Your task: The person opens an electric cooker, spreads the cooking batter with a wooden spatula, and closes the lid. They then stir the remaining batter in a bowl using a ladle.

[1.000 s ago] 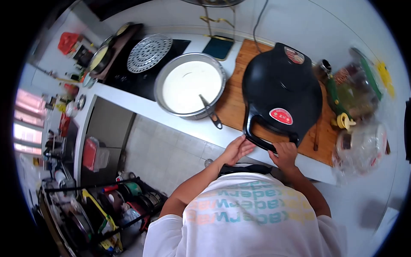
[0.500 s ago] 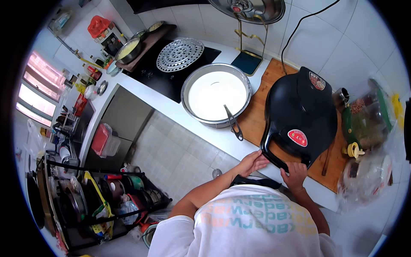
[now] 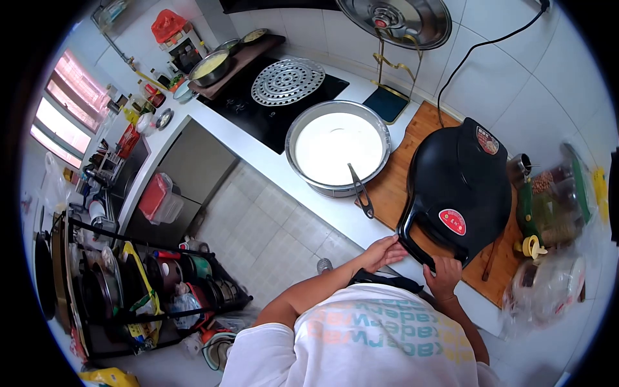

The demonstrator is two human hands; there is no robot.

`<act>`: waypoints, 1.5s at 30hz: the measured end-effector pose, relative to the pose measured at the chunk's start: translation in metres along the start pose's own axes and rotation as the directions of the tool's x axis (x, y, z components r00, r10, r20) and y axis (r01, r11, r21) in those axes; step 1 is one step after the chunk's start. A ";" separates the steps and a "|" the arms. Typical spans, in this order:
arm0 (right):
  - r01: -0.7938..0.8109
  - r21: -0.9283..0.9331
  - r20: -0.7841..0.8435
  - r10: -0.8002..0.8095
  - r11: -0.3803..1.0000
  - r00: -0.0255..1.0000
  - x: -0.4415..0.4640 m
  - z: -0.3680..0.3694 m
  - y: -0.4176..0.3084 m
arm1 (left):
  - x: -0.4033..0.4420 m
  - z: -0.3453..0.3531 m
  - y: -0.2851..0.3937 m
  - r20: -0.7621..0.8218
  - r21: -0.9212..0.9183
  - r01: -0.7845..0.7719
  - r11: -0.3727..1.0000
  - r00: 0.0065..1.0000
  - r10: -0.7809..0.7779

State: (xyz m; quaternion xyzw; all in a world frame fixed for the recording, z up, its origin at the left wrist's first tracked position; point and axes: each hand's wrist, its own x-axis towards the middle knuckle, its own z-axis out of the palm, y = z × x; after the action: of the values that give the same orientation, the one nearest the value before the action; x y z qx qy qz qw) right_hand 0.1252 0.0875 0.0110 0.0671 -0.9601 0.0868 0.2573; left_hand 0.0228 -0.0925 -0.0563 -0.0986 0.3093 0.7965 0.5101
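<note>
A black electric griddle [image 3: 454,184], lid down, rests on a wooden board [image 3: 387,187]. My right hand [image 3: 443,277] has its fingers wrapped over the right part of the griddle's front handle [image 3: 416,248]. Beside the handle's left end is my left hand [image 3: 385,253], its fingers extended and touching the handle's edge. Left of the griddle stands a metal pot [image 3: 293,151] of white liquid [image 3: 335,145], with a dark-handled utensil [image 3: 361,191] leaning out over its rim.
A perforated steamer plate [image 3: 287,82] lies on the black cooktop [image 3: 258,126]. Bagged containers [image 3: 545,290] and jars stand right of the board. A large lid [image 3: 403,19] sits in a gold rack at the wall. A crowded pan rack [image 3: 155,290] stands lower left.
The view has shifted, so the counter and griddle appear lower and farther right. Both hands stay at the griddle's handle, and the lid remains down.
</note>
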 end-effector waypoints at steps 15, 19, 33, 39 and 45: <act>-0.024 0.040 0.006 0.023 0.999 1.000 -0.001 0.000 -0.001 | -0.003 0.003 0.002 0.002 0.006 -0.003 1.000 1.000 0.003; -0.020 0.042 -0.005 0.020 0.999 1.000 0.002 -0.002 -0.003 | -0.001 0.002 0.001 -0.003 0.006 -0.001 1.000 1.000 0.001; -0.014 0.027 0.005 0.014 1.000 1.000 0.000 -0.001 -0.002 | 0.002 -0.002 0.000 0.014 0.034 0.004 0.999 1.000 -0.005; -0.017 0.034 0.014 0.017 0.999 1.000 -0.002 0.001 0.000 | 0.000 0.000 0.001 0.000 0.030 0.004 1.000 1.000 -0.004; -0.016 0.033 0.015 0.015 0.999 1.000 -0.001 0.001 0.000 | 0.005 -0.006 -0.002 0.010 0.015 0.004 1.000 1.000 -0.004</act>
State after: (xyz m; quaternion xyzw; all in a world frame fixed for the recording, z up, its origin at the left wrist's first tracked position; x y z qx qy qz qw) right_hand 0.1259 0.0875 0.0097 0.0647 -0.9608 0.1042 0.2485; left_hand 0.0211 -0.0911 -0.0640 -0.0914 0.3126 0.7935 0.5141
